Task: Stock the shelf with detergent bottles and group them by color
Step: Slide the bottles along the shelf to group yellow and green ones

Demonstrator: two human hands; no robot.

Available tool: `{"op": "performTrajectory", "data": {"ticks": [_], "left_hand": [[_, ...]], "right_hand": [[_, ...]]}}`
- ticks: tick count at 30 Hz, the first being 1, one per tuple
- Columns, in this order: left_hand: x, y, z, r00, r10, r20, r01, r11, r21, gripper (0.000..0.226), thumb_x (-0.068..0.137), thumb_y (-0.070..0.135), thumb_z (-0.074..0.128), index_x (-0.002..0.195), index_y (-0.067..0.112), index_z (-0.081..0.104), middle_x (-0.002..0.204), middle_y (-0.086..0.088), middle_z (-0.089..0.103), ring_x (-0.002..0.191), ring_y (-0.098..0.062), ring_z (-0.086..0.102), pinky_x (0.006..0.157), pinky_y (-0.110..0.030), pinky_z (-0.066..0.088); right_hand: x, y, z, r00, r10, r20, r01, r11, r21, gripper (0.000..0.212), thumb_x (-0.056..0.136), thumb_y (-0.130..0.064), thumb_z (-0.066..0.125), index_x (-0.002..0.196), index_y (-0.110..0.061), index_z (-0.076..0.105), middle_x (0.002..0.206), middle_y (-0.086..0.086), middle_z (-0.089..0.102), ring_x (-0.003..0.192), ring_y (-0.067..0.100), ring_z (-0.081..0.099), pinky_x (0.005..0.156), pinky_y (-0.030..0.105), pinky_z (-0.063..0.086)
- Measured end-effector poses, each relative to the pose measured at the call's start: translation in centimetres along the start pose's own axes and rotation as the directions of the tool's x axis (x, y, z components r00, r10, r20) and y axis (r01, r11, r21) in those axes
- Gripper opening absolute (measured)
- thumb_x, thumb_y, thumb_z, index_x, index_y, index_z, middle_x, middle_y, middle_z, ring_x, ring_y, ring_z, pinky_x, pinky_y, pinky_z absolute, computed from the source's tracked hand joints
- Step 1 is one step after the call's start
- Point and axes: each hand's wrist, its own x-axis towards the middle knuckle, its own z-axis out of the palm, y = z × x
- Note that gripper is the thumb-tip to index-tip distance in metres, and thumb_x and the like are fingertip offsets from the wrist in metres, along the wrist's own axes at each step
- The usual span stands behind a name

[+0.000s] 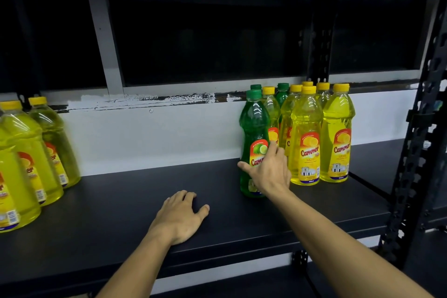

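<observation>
Right of centre, right hand (268,172) fingers wrap the green bottle (254,133); keep it upright, slide clear of yellow bottles (321,133).

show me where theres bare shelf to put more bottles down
The widest bare patch of shelf runs between the big yellow bottles at the left and the green bottle gripped by the right hand; the left hand rests on its front. Right of the green bottle, the small yellow bottles stand crowded.
</observation>
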Motion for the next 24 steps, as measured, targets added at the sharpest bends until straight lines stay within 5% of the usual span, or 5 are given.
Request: {"op": "performTrajectory", "data": {"ticks": [8,13,24], "left_hand": [[0.1,0.1,-0.4,0.999,0.019,0.031,-0.02,0.999,0.031,0.068,0.096,0.064,0.032,0.152,0.026,0.026,0.159,0.007,0.021,0.147,-0.018,0.017,0.117,-0.039,0.022],[1.1,-0.5,-0.7,0.992,0.039,0.124,-0.049,0.995,0.083,0.071,0.097,0.066,0.025,0.156,0.029,0.013,0.164,0.007,0.001,0.15,-0.014,-0.003,0.12,-0.036,0.003],[2.8,-1.4,0.2,0.994,0.019,0.109,-0.026,0.998,0.064,0.076,0.091,0.073,0.023,0.156,0.034,0.01,0.164,0.011,-0.003,0.15,-0.017,-0.008,0.122,-0.039,0.002]], "right_hand": [[1.3,-2.6,3.4,0.997,-0.064,0.047,0.06,0.994,0.094,0.099,0.074,-0.06,0.072,0.144,-0.012,0.022,0.134,0.013,0.039,0.125,0.031,0.042,0.095,0.042,0.045],[3.3,-4.1,6.1,0.995,-0.056,0.079,0.048,0.994,0.095,0.101,0.076,-0.058,0.071,0.147,-0.01,0.017,0.139,0.014,0.035,0.13,0.031,0.038,0.098,0.041,0.043],[7.6,-6.4,11.1,0.999,-0.025,-0.039,0.026,0.999,0.044,0.095,0.075,-0.049,0.077,0.141,-0.002,0.026,0.135,0.018,0.035,0.124,0.034,0.038,0.09,0.04,0.047]]}}
